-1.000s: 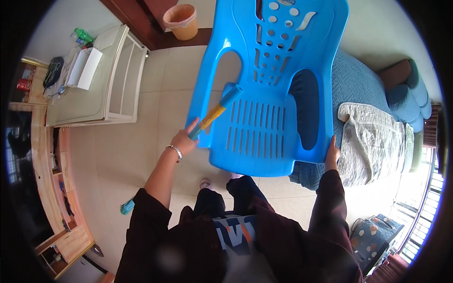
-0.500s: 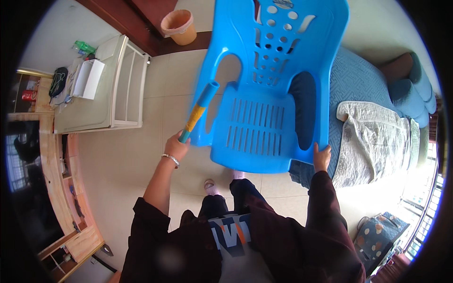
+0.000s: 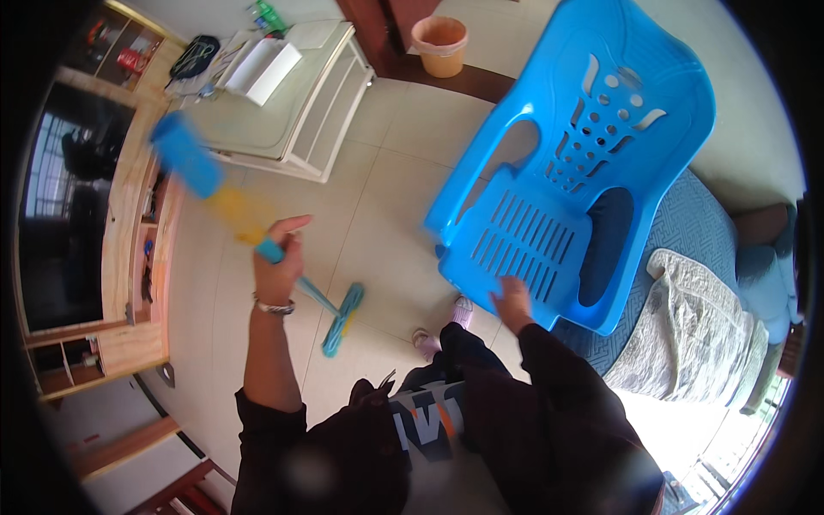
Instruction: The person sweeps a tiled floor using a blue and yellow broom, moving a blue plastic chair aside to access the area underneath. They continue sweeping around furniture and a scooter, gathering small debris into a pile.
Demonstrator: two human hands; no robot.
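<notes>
My left hand (image 3: 281, 262) is closed round the handle of a mop (image 3: 345, 316), with one finger lifted off it. The handle's thick blue end with a yellow band points up to the left, smeared by motion. Its teal head lies on the floor tiles left of my feet. A blue plastic armchair (image 3: 524, 245) with a slotted seat stands ahead to the right. In front of its seat edge is my right hand (image 3: 513, 305), somewhat blurred, its fingers stretched out with nothing held. Whether it touches the seat, I cannot tell.
A white side table (image 3: 249, 129) with a white box (image 3: 264, 73) stands at the far left. Beyond it is an orange bin (image 3: 440, 47). A wooden TV cabinet (image 3: 137, 330) lines the left; a blue-covered sofa (image 3: 687, 223) with a grey quilted cloth (image 3: 687, 326) is at the right.
My right hand has let go of the chair's right front and moved left. My left hand has swung the mop handle leftward, and the mop head has come into view. The view has turned.
</notes>
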